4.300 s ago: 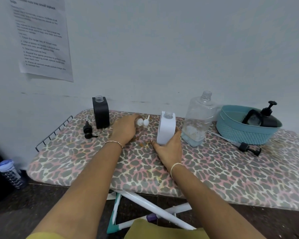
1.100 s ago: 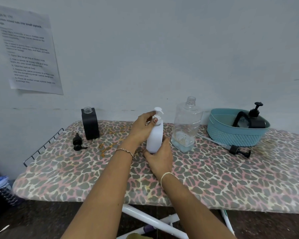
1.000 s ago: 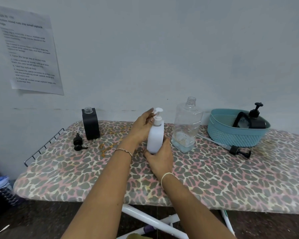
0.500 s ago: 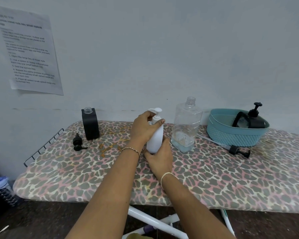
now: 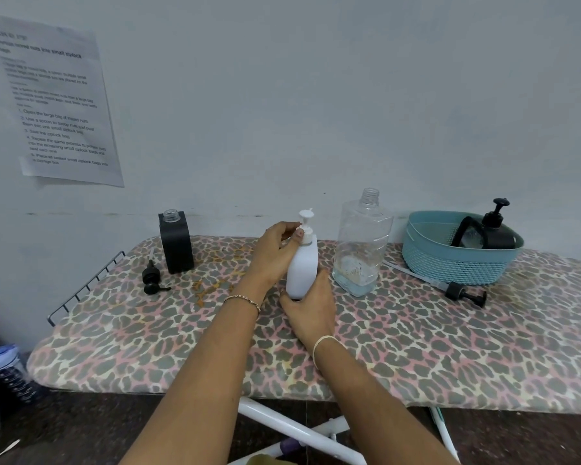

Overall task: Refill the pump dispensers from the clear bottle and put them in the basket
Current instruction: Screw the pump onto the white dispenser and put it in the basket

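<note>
A white dispenser bottle (image 5: 302, 268) stands upright on the leopard-print board (image 5: 416, 347), with its white pump head (image 5: 306, 218) seated in the neck. My left hand (image 5: 275, 251) pinches the pump collar at the neck. My right hand (image 5: 311, 308) grips the bottle's base from the front. Just to the right stands the clear bottle (image 5: 363, 243), uncapped, with a little liquid at the bottom. A black dispenser (image 5: 487, 231) lies in the teal basket (image 5: 450, 263) at the back right. An open black bottle (image 5: 176, 243) stands at the back left, its black pump (image 5: 151, 280) lying beside it.
Another black pump with a long tube (image 5: 450, 288) lies in front of the basket. A wire rack (image 5: 84, 286) edges the board's left end. A printed sheet (image 5: 52, 102) hangs on the wall. A water bottle (image 5: 7, 374) stands on the floor at left.
My left hand picked up the white pump from the board and set it into the white bottle's neck. In the last second its fingers have shifted around the collar.
</note>
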Action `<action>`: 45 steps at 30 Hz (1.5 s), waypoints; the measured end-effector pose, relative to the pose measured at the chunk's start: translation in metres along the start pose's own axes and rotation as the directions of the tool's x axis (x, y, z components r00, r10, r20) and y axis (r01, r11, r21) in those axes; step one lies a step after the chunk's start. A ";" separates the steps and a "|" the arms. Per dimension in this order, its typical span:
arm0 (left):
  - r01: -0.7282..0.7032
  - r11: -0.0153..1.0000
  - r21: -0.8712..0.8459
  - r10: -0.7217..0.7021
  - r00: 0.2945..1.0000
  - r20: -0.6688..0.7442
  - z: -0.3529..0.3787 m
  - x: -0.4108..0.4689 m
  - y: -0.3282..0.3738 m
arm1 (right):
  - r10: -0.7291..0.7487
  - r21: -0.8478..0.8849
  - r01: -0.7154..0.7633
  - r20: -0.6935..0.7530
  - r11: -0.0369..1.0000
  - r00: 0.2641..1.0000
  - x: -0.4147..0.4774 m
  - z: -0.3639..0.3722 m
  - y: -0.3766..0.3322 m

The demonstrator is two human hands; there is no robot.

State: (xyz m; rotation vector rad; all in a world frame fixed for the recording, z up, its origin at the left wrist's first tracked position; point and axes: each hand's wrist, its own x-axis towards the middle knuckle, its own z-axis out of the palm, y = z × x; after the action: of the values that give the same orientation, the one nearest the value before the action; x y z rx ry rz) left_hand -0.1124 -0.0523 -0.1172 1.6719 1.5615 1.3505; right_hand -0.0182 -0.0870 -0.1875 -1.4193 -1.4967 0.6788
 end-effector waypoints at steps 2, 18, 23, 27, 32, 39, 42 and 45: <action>-0.028 0.997 0.066 0.029 1.000 -0.013 0.002 0.001 0.001 | -0.002 0.008 0.002 0.003 1.000 1.000 -0.001 0.000 0.000; 0.014 0.999 0.041 -0.012 0.999 -0.047 0.005 0.008 0.001 | -0.011 0.031 0.011 0.003 0.999 1.000 -0.001 -0.002 -0.001; 0.002 1.000 -0.014 -0.001 0.998 0.067 0.000 0.002 0.005 | -0.017 -0.001 0.017 0.010 1.000 1.000 -0.002 -0.002 -0.001; 0.027 0.998 0.055 -0.027 1.000 0.007 0.005 0.004 0.007 | -0.014 0.013 0.014 0.020 1.000 1.000 -0.002 -0.003 -0.001; 0.040 0.990 0.134 -0.028 0.996 -0.089 0.010 0.013 0.005 | -0.011 0.034 0.011 0.011 0.999 1.000 -0.002 -0.002 -0.001; 0.003 0.992 0.124 -0.005 1.000 0.016 0.004 0.008 0.004 | -0.002 0.040 0.002 0.013 0.999 1.000 -0.001 -0.001 -0.001; -0.011 0.996 0.087 -0.001 0.991 0.135 -0.005 0.007 0.006 | -0.005 0.035 0.005 0.015 0.999 1.000 -0.001 -0.001 -0.002; 0.009 0.995 0.100 -0.028 0.980 0.195 -0.008 0.008 0.008 | -0.008 0.031 0.008 0.018 0.999 1.000 -0.002 -0.002 -0.002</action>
State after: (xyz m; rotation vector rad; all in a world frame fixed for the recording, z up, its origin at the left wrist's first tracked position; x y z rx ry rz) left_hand -0.1166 -0.0488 -0.1051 1.7856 1.5454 1.0780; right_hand -0.0178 -0.0894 -0.1855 -1.3866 -1.4993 0.7086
